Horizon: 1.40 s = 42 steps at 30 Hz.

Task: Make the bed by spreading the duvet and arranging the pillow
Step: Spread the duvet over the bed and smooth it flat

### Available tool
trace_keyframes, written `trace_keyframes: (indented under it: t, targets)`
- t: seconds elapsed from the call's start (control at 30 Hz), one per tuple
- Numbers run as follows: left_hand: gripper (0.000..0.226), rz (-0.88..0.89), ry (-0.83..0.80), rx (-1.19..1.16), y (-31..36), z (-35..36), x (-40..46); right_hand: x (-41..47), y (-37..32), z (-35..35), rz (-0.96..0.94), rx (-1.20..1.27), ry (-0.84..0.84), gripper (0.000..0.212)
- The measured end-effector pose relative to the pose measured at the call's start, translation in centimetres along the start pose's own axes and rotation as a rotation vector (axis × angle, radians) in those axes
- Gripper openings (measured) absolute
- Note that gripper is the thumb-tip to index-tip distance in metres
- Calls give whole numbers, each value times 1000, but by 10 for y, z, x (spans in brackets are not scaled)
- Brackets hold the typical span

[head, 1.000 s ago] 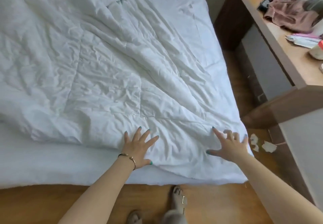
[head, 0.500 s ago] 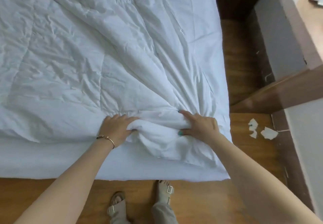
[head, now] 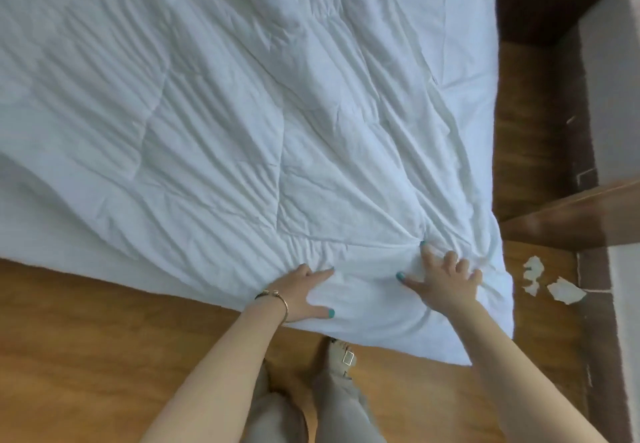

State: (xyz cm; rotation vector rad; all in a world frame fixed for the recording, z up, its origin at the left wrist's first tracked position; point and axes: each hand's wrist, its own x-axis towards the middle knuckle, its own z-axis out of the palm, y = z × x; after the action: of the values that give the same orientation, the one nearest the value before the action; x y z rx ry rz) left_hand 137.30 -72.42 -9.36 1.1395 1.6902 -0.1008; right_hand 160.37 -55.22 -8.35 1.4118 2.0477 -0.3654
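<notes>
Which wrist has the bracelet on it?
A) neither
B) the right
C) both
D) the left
D: the thin gold bracelet circles the wrist just behind the left hand, which lies on the duvet; the wrist behind the right hand is bare.
</notes>
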Motion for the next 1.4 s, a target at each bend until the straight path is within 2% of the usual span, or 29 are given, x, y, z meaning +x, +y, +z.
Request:
trace_keyframes:
  t: [0.07,0.13,0.2,0.27,0.4,0.47,0.53,0.6,0.7,0.77,0.83,0.9,0.93,1.0,1.07,1.13,1.2,1.3,1.4]
  targets:
    - [65,-25,157,-177,-15,-12,-17,-20,-53,-1,-52,126,74,86]
    - [53,-67,291,-142,-46,-32,-40,-41,-113,6,-307,208,105,64]
    - [51,-131,352,-47,-92,-53,-64,-61,-178,10,-580,258,-15,50]
    - [54,-213,389,42,-144,-74,-87,-78,-240,14,-740,244,-117,51]
    - [61,-362,556,31,-248,-118,-120,-93,-353,-1,-875,288,-3,54]
    - [59,-408,666,-15,-303,-140,-129,-92,-410,-10,-907,324,-24,53]
    - [50,-409,797,-8,-357,-161,-137,-94,-468,-17,-904,348,-87,51]
    - [46,-346,902,61,-412,-187,-144,-91,-528,-19,-927,281,-52,60]
    - [59,-226,865,248,-494,-229,-152,-77,-608,-22,-857,19,81,80]
    - [67,-273,754,365,-543,-256,-154,-64,-645,-22,-745,-81,112,88]
    - [80,-350,636,440,-585,-283,-151,-52,-664,-21,-626,-117,87,88]
    - [85,-350,565,525,-616,-309,-142,-41,-675,-19,-546,-131,72,81]
    - [82,-319,564,570,-624,-321,-136,-39,-679,-15,-522,-155,91,78]
    - [66,-223,648,619,-629,-336,-124,-39,-685,-13,-513,-136,241,70]
    - [46,-127,729,528,-626,-341,-118,-38,-687,-12,-535,14,417,57]
    - [26,-124,717,405,-625,-341,-129,-41,-685,-27,-481,219,333,43]
    - [29,-150,581,404,-634,-328,-155,-49,-681,-36,-424,315,187,36]
    - [38,-170,422,311,-651,-295,-201,-89,-682,-29,-444,215,114,40]
    - [42,-224,383,309,-658,-256,-231,-127,-688,-3,-453,126,16,44]
